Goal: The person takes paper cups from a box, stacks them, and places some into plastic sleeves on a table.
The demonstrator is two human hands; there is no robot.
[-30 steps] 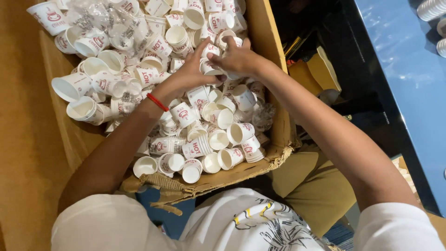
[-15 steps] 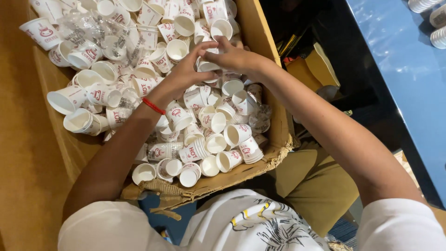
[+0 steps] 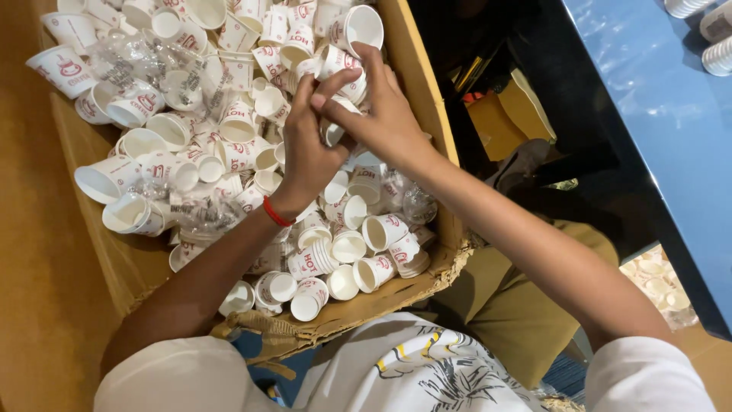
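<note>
I'm nesting paper cups: my left hand [image 3: 305,156] and right hand [image 3: 385,114] pinch a cup stack [image 3: 339,80] upper centre; next needs another loose cup.

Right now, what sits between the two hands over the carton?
In the head view, a small stack of white paper cups with red print sits between the left hand and the right hand, pinched by both above the cup-filled cardboard carton.
</note>
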